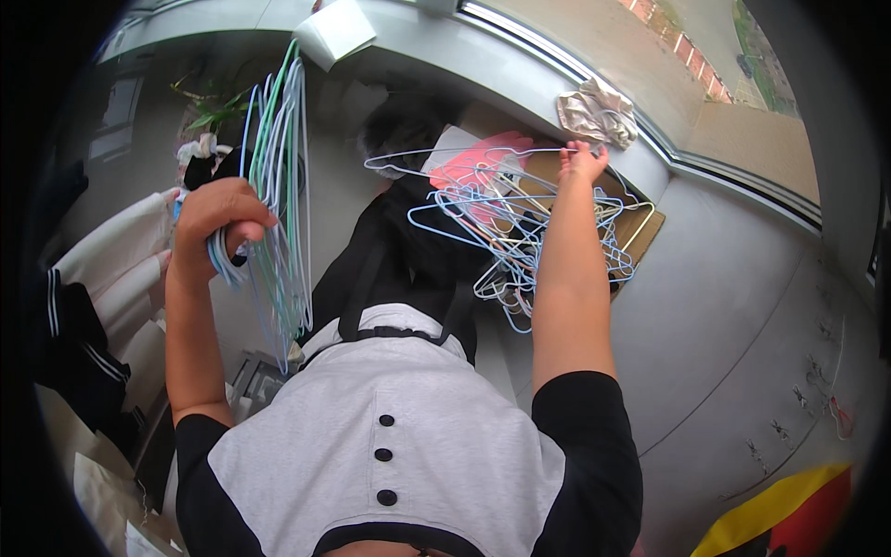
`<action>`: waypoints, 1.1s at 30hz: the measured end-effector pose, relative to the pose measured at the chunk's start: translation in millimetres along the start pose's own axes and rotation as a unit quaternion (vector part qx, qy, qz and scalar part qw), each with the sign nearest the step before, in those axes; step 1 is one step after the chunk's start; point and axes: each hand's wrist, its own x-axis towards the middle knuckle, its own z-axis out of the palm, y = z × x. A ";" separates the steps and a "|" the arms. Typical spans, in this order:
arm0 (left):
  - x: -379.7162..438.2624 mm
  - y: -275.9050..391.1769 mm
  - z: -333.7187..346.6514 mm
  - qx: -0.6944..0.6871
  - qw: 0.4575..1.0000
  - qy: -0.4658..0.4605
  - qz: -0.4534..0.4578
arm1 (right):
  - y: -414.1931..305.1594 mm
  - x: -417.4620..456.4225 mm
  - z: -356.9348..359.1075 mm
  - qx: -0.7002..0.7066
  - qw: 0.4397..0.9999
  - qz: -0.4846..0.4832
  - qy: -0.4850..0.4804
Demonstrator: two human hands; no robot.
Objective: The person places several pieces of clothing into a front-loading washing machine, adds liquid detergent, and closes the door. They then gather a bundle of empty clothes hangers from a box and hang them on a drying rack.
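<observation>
My left hand (pixel 226 212) is closed around the hooks of a bundle of wire clothes hangers (pixel 282 174), blue, green and pale, which spread upright beside it. On the other side my right hand (pixel 583 164) pinches one end of a pale lilac wire hanger (pixel 466 150), its far end reaching left above the pile. Below that hanger lies a tangled heap of hangers (pixel 511 237), mostly blue with some white and pink. They rest in and over an open cardboard box (pixel 639 240). My right forearm hides part of the heap.
A crumpled cloth (pixel 597 115) and a white box-like object (pixel 337 33) sit on the window ledge (pixel 487 76). Pink rubber gloves (pixel 480 170) lie by the box. A potted plant (pixel 219 111) stands at the left, near draped pale cloths (pixel 125 244). Metal clips (pixel 779 432) lie at the right.
</observation>
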 end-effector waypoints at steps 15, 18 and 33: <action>37.4 11.4 -47.3 -0.065 0.967 0.067 0.236 | -163.5 -331.6 20.2 0.066 0.882 -0.310 -0.350; 49.0 14.5 -41.2 -0.089 0.976 0.054 0.191 | -126.8 -388.2 55.0 0.027 0.808 -0.292 -0.511; 57.6 -25.4 -43.3 -0.247 0.923 0.044 0.290 | -45.7 -410.3 10.7 -0.188 0.767 -0.414 -0.453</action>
